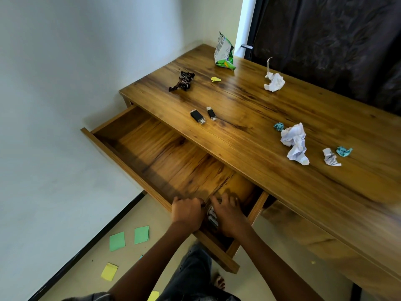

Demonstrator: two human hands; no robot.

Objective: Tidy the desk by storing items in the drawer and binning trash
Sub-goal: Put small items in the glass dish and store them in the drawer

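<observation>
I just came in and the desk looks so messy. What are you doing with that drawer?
A person is tidying the desk. The drawer is pulled wide open, and the left hand and right hand are both down at its near end, around something small that I can't make out. Two black USB sticks still lie on the desk, along with crumpled paper, a green snack bag and a dark wrapper. Sticky notes lie on the floor.

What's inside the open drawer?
The drawer looks mostly bare wood. Both hands, left and right, reach into its near end over something small, black-and-white; they cover most of it.
</observation>
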